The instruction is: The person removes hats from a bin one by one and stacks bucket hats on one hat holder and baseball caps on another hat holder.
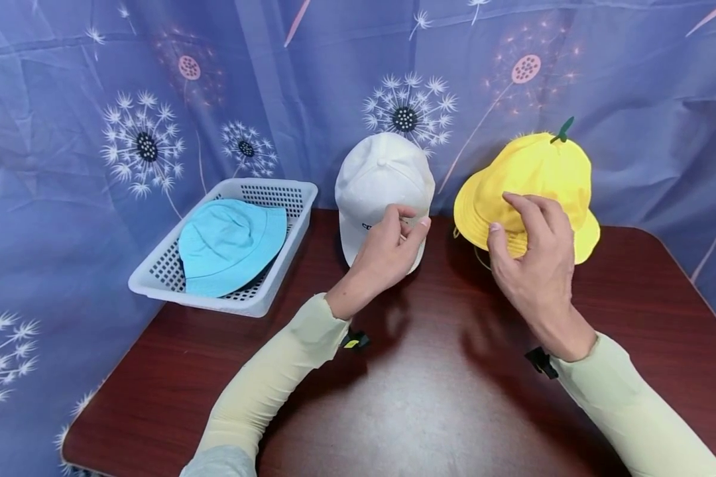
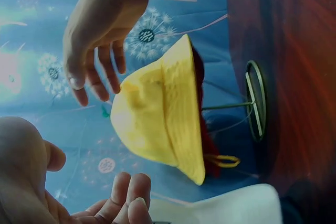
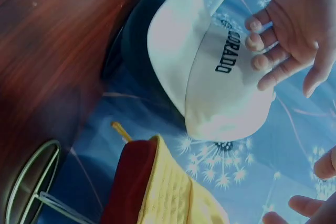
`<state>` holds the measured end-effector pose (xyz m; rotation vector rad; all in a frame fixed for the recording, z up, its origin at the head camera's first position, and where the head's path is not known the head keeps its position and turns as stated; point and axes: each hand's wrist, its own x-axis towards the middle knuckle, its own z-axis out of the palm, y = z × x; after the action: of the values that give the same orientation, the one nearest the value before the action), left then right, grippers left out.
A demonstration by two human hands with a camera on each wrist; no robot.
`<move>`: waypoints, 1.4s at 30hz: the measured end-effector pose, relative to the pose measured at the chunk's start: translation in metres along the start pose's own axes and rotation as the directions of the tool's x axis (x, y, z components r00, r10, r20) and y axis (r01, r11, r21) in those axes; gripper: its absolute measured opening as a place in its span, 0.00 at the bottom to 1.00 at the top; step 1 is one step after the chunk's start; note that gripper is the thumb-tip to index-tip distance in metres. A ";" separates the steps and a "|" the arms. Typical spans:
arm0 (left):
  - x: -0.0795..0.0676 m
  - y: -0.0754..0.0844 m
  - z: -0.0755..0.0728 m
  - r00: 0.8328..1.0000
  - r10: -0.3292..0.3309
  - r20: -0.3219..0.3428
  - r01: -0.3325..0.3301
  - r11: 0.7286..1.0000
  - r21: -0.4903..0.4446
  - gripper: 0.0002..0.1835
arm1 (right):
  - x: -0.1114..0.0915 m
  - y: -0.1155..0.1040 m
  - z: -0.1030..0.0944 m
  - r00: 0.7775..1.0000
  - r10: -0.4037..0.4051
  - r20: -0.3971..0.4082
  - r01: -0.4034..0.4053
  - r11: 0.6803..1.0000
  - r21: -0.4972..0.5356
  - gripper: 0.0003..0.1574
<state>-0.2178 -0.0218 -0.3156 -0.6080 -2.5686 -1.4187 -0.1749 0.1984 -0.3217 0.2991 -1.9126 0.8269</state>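
A white baseball cap (image 1: 382,175) with dark lettering sits at the back middle. My left hand (image 1: 388,245) is in front of it, fingers loosely bent, with nothing in its grasp. To the right a yellow bucket hat (image 1: 537,185) with a green sprout on top rests on a thin metal stand (image 2: 255,100). My right hand (image 1: 534,252) hovers before this hat, thumb and fingers spread apart and holding nothing. In the left wrist view a gap shows between the left hand (image 2: 31,177) and the yellow hat. The right wrist view shows dark lettering on the cap's front.
A white plastic basket (image 1: 262,305) stands at the left of the dark wooden table (image 1: 429,404), holding a light blue bucket hat (image 1: 233,242). Behind the table hangs a blue curtain (image 1: 310,86) with dandelion prints, close behind the hats.
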 end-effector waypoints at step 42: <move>-0.008 -0.030 -0.144 0.963 -0.093 -0.253 0.063 0.990 -0.123 0.25 | -0.020 -0.056 0.062 0.961 -0.205 0.186 0.172 0.969 0.179 0.24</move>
<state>-0.2324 -0.1585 -0.2629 -0.3131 -2.3441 -1.5632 -0.1790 0.1130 -0.3328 0.6786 -1.9706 0.8494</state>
